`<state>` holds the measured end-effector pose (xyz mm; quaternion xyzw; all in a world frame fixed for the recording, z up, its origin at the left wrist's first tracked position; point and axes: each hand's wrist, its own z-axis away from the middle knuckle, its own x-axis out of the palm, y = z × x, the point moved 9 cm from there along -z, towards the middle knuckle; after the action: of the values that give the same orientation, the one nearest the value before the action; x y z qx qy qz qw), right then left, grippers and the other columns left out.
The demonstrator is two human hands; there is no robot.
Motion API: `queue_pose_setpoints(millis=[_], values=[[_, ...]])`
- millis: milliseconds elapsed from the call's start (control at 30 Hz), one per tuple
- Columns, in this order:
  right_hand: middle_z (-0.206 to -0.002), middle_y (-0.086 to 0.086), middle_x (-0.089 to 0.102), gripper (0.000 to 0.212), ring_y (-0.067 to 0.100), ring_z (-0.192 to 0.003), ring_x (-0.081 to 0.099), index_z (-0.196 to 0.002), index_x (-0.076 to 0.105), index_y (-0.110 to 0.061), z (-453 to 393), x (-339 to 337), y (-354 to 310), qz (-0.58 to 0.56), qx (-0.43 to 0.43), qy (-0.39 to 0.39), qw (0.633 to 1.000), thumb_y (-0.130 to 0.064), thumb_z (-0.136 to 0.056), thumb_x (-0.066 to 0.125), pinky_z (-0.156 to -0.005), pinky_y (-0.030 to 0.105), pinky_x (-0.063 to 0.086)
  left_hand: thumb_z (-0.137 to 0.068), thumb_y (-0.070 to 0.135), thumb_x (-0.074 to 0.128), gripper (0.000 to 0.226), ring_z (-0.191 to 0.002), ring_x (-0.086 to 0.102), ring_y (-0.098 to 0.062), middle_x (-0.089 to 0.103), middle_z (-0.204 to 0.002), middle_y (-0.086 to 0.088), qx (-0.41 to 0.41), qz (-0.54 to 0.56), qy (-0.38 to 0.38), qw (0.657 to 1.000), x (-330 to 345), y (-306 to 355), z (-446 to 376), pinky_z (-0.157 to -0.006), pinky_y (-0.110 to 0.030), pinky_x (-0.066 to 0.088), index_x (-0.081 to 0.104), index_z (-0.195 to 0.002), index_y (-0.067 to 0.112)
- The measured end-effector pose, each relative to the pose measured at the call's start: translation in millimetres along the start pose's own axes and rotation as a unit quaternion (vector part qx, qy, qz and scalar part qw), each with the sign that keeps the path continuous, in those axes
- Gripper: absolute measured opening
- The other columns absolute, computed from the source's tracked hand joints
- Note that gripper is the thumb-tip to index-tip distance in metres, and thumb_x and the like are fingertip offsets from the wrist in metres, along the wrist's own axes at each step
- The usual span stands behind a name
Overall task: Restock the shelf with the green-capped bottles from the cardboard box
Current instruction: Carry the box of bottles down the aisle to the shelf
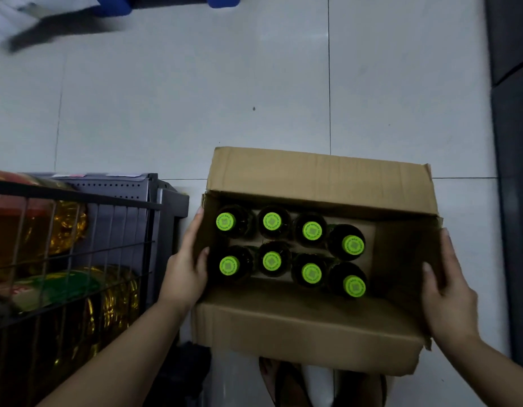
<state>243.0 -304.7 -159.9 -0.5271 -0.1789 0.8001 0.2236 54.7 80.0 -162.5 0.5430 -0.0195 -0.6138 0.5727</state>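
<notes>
An open cardboard box (310,327) hangs in front of me above the pale tiled floor. Inside it stand several dark bottles with bright green caps (272,261), upright in two rows toward the box's left side. The right part of the box is bare cardboard. My left hand (187,265) grips the box's left wall, thumb inside the rim. On the opposite wall sits my right hand (446,292), its thumb also hooked inside.
A dark wire shelf (78,227) stands at the left, holding gold-wrapped goods and packs with red and green labels. A grey perforated shelf end (166,198) sits just left of the box. A dark wall edge (513,201) runs down the right. My sandalled foot (283,383) shows below the box.
</notes>
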Motion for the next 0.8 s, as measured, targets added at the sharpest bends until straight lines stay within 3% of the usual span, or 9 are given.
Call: queue_pose_setpoints(millis=[100,267,367,433,533,600,667,733,800], values=[[-0.122,-0.009,0.052,0.070,0.011,-0.086,0.055,-0.130,0.016,-0.073,-6.3,-10.7,-7.3,-0.035,-0.014,-0.004,0.999,-0.018,-0.099,0.046,-0.094,0.037,0.043,-0.094,0.002,0.052,0.079,-0.100,0.058,-0.002,0.054,-0.122,0.014,-0.018,0.017,0.007,1.000,-3.5,5.9,6.8,-0.087,-0.013,0.046,0.020,-0.143,0.055],[-0.132,-0.016,0.043,0.063,0.010,-0.110,0.048,-0.141,0.025,-0.058,-6.6,-41.0,-16.5,-0.059,-0.030,-0.044,0.997,-0.016,-0.099,0.047,-0.103,0.032,0.034,-0.093,0.000,0.052,0.079,-0.117,0.053,-0.007,0.052,-0.132,0.014,-0.028,0.047,-0.003,0.998,-14.5,29.1,33.9,-0.102,-0.029,0.043,0.024,-0.144,0.053],[-0.133,-0.013,0.046,0.062,0.013,-0.114,0.050,-0.138,0.028,-0.059,-0.3,-75.3,-32.0,-0.072,-0.032,-0.057,0.995,-0.016,-0.098,0.048,-0.106,0.039,0.037,-0.093,0.002,0.054,0.080,-0.111,0.055,0.001,0.057,-0.127,0.014,-0.030,0.041,0.002,0.999,-31.5,50.7,55.6,-0.097,-0.022,0.044,0.023,-0.141,0.059],[-0.134,-0.010,0.048,0.064,0.013,-0.114,0.052,-0.133,0.028,-0.064,7.9,-105.7,-47.4,-0.078,-0.035,-0.062,0.994,-0.014,-0.098,0.049,-0.107,0.043,0.038,-0.092,0.002,0.054,0.082,-0.112,0.056,0.000,0.058,-0.128,0.018,-0.032,0.045,0.001,0.998,-46.5,72.0,72.0,-0.098,-0.025,0.045,0.023,-0.141,0.059],[-0.119,-0.006,0.061,0.067,0.003,-0.086,0.061,-0.130,0.031,-0.065,26.4,-166.6,-77.6,-0.069,-0.047,-0.042,0.996,-0.012,-0.095,0.053,-0.088,0.027,0.052,-0.091,0.000,0.056,0.082,-0.109,0.059,-0.002,0.056,-0.115,0.034,-0.026,0.053,0.003,0.998,-83.4,116.4,98.8,-0.095,-0.025,0.047,0.026,-0.141,0.058],[-0.097,-0.003,0.070,0.069,-0.002,-0.069,0.060,-0.134,0.035,-0.059,40.1,-216.4,-97.9,-0.050,-0.057,-0.023,0.997,-0.009,-0.093,0.057,-0.065,0.009,0.045,-0.090,-0.001,0.057,0.083,-0.107,0.060,-0.001,0.057,-0.109,0.042,-0.033,0.064,0.011,0.997,-115.1,151.2,121.1,-0.091,-0.020,0.047,0.029,-0.138,0.060],[-0.080,0.005,0.072,0.071,0.005,-0.061,0.063,-0.132,0.036,-0.063,60.0,-269.9,-127.1,-0.045,-0.068,-0.022,0.996,-0.009,-0.092,0.058,-0.051,0.004,0.036,-0.088,-0.001,0.059,0.084,-0.107,0.059,0.003,0.055,-0.106,0.049,-0.022,0.067,0.023,0.997,-152.6,193.8,153.0,-0.086,-0.009,0.045,0.030,-0.136,0.063],[-0.100,0.002,0.074,0.070,-0.012,-0.075,0.063,-0.131,0.039,-0.062,83.4,-328.1,-166.9,-0.073,-0.085,-0.023,0.993,-0.008,-0.092,0.058,-0.060,-0.002,0.037,-0.087,-0.001,0.060,0.084,-0.109,0.060,0.001,0.058,-0.109,0.044,-0.004,0.079,0.034,0.996,-196.4,243.2,185.7,-0.085,-0.011,0.046,0.031,-0.136,0.063],[-0.122,-0.007,0.062,0.066,-0.024,-0.095,0.052,-0.133,0.043,-0.051,107.4,-386.4,-204.4,-0.107,-0.102,-0.011,0.989,-0.002,-0.091,0.058,-0.077,-0.009,0.033,-0.088,-0.003,0.058,0.084,-0.115,0.061,-0.005,0.058,-0.118,0.035,0.000,0.100,0.039,0.994,-235.3,285.6,216.2,-0.094,-0.025,0.048,0.033,-0.135,0.062]])
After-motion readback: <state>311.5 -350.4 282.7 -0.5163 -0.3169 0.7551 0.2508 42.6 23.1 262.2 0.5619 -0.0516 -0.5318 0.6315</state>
